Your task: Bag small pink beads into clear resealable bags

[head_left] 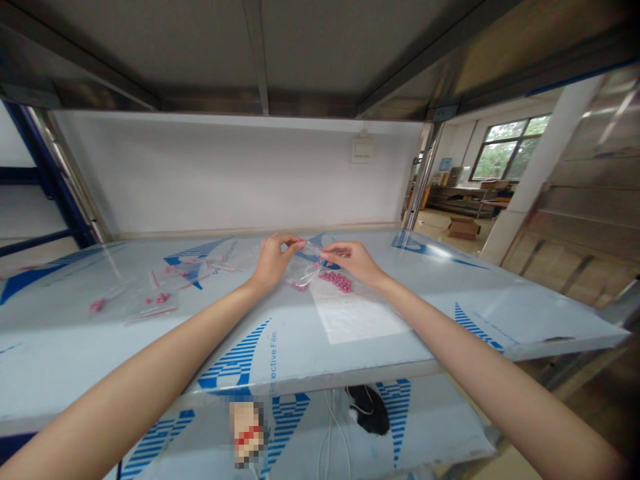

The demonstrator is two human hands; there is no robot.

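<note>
Between my two hands a small clear zip bag (300, 272) is held by its top edge, with a few pink beads at its bottom. My left hand (274, 259) pinches the bag's left top corner. On the other side my right hand (354, 260) pinches the right corner, fingers closed. Just below lies a pile of pink beads (337, 281) on a white sheet (357, 317). Farther left, several clear bags (150, 300) lie on the table, some with pink beads (161, 298) inside.
The table (400, 360) wears blue-printed protective film. A metal shelf (210, 53) hangs low overhead, and a white wall (240, 173) closes the back. On the lower shelf lie a black object (369, 408), white cables (330, 433) and a blurred-out item (246, 433).
</note>
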